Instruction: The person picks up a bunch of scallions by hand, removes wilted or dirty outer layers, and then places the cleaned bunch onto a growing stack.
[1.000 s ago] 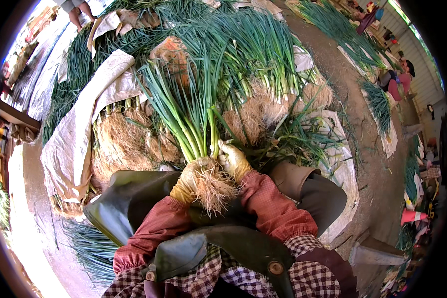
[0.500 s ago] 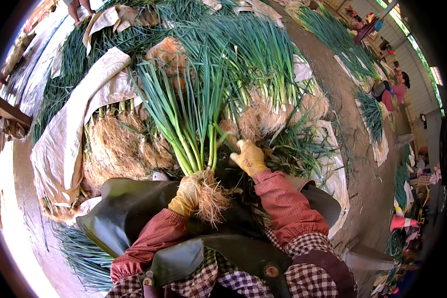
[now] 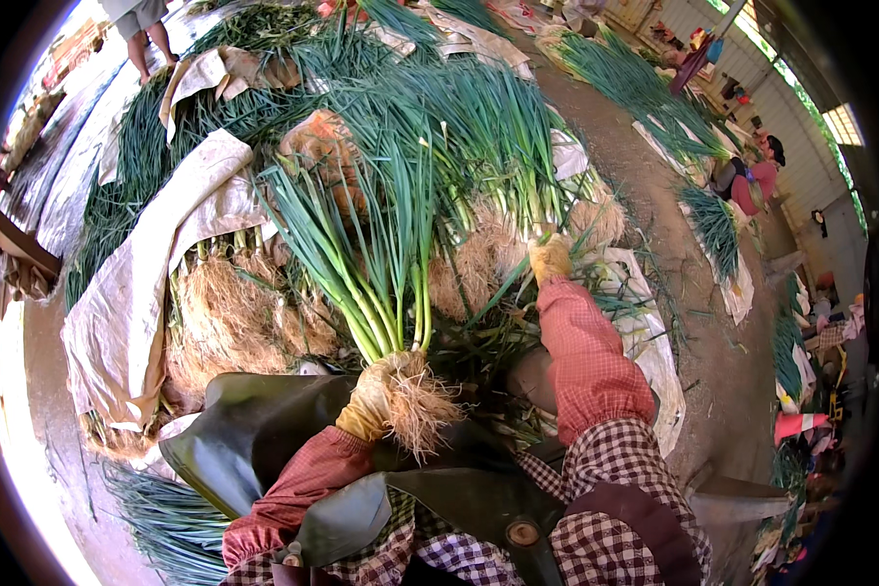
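Bunch of long green onions w/ white stalks and tan hairy roots [image 3: 386, 293] sits upright in front of the person, just above the dark green rubber apron [image 3: 254, 430]. Left hand [image 3: 366, 410], in a yellow-tan glove, is wrapped tight round the bunch at the base, right where white stalks meet the root tuft; fingers fully closed on it. Right hand [image 3: 550, 259], same glove type, is stretched out to the heap of loose green onions lying on pale sacking [image 3: 518, 166], fingers curled at the root ends. Can't tell if it actually grips a stalk or only touches.

Handling, as a guess: bunch looks light but floppy. Leaves are soft, hollow, bend and crease easily, fan out up top. Stalks near the base are firmer, smoother, maybe slick. Roots are wiry, dry, prob. shedding soil. Best hold is low on the white part, close above the roots, as the left hand has it; gripping leaves would crush them.

Around: beige woven tarp [image 3: 117, 303] draped over another root-out pile at left, red sleeves, checked fabric below apron, dirt floor [image 3: 674, 254] at right.
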A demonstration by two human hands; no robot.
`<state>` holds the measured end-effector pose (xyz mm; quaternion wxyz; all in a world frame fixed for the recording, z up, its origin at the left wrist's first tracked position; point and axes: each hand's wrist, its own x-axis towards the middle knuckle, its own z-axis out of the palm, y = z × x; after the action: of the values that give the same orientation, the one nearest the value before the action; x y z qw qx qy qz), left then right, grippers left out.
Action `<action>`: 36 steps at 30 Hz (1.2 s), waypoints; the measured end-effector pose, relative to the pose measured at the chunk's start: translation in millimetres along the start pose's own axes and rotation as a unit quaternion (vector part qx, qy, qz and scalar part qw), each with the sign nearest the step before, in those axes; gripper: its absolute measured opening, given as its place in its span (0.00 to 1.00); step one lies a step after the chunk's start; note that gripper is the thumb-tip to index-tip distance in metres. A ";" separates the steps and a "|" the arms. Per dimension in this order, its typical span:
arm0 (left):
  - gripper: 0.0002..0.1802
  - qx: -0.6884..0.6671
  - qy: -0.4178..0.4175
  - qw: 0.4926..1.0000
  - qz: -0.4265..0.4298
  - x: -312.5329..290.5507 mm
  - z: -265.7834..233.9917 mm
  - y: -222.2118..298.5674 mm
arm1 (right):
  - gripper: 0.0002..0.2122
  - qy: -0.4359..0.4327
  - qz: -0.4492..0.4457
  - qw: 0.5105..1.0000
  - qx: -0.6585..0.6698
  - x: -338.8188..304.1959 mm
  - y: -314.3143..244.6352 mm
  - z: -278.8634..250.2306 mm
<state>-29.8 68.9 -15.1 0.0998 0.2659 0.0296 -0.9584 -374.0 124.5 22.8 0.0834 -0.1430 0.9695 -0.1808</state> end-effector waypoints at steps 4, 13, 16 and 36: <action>0.09 0.079 -0.058 0.995 -0.001 6.9 -7.2 0.8 | 0.25 -0.262 0.000 0.915 0.306 -98.8 -10.4 38.3; 0.09 0.135 0.060 0.989 -0.014 -4.7 13.2 2.0 | 0.12 -0.432 0.025 0.732 0.526 -170.3 -14.2 77.7; 0.09 0.166 -0.013 0.986 0.029 7.0 4.9 -4.8 | 0.11 -0.291 -0.124 0.879 0.358 -192.0 -17.4 87.8; 0.09 0.129 -0.014 0.991 0.024 -33.5 38.0 3.0 | 0.26 -0.444 -0.190 0.754 0.447 -177.1 -63.5 88.6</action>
<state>-20.2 67.7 34.8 0.0877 0.2636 -0.1016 -0.9552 -172.1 93.3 -15.5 0.5224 -0.3345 0.5857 -0.5216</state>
